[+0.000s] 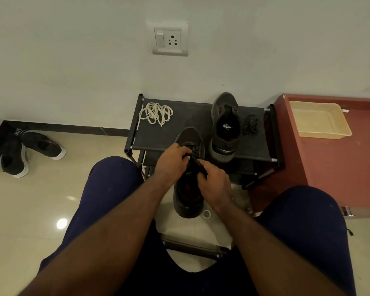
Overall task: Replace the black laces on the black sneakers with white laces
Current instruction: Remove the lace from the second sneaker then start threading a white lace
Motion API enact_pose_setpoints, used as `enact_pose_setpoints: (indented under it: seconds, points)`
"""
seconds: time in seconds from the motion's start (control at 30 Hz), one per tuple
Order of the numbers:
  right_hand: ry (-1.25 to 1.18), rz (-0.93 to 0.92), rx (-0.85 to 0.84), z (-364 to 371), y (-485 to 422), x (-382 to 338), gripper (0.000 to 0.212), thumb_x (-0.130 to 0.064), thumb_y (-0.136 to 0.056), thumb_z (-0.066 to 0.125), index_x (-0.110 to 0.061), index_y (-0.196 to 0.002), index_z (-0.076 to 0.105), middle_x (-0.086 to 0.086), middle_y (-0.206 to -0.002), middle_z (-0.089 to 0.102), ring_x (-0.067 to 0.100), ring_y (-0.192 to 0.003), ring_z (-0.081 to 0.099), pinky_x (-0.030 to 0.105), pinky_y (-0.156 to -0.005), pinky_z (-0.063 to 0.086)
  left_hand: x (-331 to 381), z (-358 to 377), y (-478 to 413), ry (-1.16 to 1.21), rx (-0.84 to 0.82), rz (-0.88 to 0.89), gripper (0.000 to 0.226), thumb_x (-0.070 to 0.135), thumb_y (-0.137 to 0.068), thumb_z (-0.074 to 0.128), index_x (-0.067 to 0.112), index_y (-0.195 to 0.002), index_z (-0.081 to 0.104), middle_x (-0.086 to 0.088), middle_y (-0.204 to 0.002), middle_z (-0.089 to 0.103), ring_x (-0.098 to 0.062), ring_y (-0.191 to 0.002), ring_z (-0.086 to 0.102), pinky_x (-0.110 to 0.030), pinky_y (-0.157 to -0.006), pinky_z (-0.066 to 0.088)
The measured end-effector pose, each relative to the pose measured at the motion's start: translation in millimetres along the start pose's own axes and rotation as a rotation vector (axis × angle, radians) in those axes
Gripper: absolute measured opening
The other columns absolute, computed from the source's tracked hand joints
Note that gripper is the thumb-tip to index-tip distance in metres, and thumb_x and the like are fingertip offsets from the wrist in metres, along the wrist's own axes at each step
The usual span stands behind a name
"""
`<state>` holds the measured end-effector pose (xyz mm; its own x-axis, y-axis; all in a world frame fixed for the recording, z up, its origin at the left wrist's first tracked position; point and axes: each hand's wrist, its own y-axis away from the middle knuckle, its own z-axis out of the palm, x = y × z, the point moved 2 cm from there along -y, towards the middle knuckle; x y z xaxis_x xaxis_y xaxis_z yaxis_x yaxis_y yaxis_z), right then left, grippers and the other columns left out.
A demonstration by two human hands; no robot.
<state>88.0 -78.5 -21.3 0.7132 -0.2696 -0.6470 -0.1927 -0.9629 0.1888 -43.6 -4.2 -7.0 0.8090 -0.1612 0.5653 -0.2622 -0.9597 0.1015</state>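
1. Two black sneakers, matte dark uppers. The near sneaker (188, 195) is lying lengthwise between the person's knees, toe pointing to the wall and reaching over the front edge of the shoe rack (169, 135), heel hanging above the floor; whether the toe is touching the rack cannot be told.
2. The far sneaker (224, 124) is standing on the rack's fabric top, right of centre, heel overhanging the front rail; its opening is showing a white insole logo; its eyelets are looking unlaced.
3. The left hand (171, 161) is gripping the near sneaker at its lacing area, fingers curled over the tongue.
4. The right hand (216, 182) is pinching a black lace (198, 164) that is running up from under its thumb towards the eyelets.
5. The white laces (156, 113), cream-toned and flat, are lying in a loose coil at the rack's back left corner, well apart from both sneakers.
6. A loose black lace (250, 125) is lying bunched on the rack just right of the far sneaker.
7. A pale yellow tray (318, 133) is sitting on a red cabinet (340, 167) to the right of the rack.
8. A second pair of dark shoes (30, 150) with white soles is lying on the tiled floor at far left, by the skirting.
9. A small white ring (206, 214) is lying on the floor beside the near sneaker's heel.
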Motion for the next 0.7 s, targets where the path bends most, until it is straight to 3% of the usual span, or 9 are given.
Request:
enact_pose_setpoints:
  seconds: [0.17,0.33,0.5,0.57,0.7]
  points:
    - [0.040,-0.037,-0.027,0.3,1.4,-0.5,0.045,-0.023,-0.092,0.054,-0.026,-0.137,0.058,-0.002,-0.123,0.068,0.020,-0.110,0.064,0.038,-0.093,0.053,-3.3,2.5,-12.1,-0.109,-0.050,0.053,0.024,0.024,-0.096,0.057,0.018,-0.118,0.066,-0.006,-0.115,0.054,-0.023,-0.108,0.055,-0.036,-0.091,0.049]
    - [0.016,-0.036,-0.029,0.9,3.3,-1.8,0.045,-0.023,-0.091,0.054,-0.028,-0.135,0.058,-0.001,-0.119,0.069,0.022,-0.106,0.065,0.040,-0.091,0.053,-4.9,7.8,-13.4,-0.144,0.009,0.102,0.015,0.021,-0.096,0.056,0.013,-0.102,0.067,-0.006,-0.104,0.058,-0.022,-0.102,0.049,-0.034,-0.087,0.045]
    - [-0.090,0.041,-0.016,-3.2,1.7,-1.1,0.040,-0.024,-0.091,0.056,-0.031,-0.131,0.060,-0.001,-0.109,0.072,0.021,-0.100,0.066,0.042,-0.088,0.056,-9.9,7.3,-8.0,0.257,0.206,-0.179,0.006,0.012,-0.093,0.056,0.013,-0.092,0.062,0.002,-0.085,0.061,-0.017,-0.083,0.060,-0.027,-0.071,0.043]
    - [-0.091,0.043,-0.019,-2.3,2.5,-1.4,0.041,-0.024,-0.091,0.056,-0.032,-0.131,0.059,-0.001,-0.111,0.072,0.023,-0.104,0.066,0.044,-0.090,0.055,-9.9,6.9,-7.3,0.287,0.159,-0.203,0.007,0.010,-0.093,0.056,0.014,-0.097,0.059,0.003,-0.089,0.060,-0.016,-0.085,0.059,-0.027,-0.073,0.044]
    - [-0.044,0.009,-0.040,0.7,3.1,-1.3,0.042,-0.023,-0.091,0.056,-0.030,-0.133,0.057,-0.001,-0.115,0.071,0.022,-0.105,0.066,0.045,-0.091,0.055,-7.9,8.2,-5.7,0.072,-0.010,0.040,0.043,0.014,-0.091,0.057,0.022,-0.133,0.056,-0.005,-0.110,0.058,-0.018,-0.105,0.054,-0.032,-0.089,0.048]
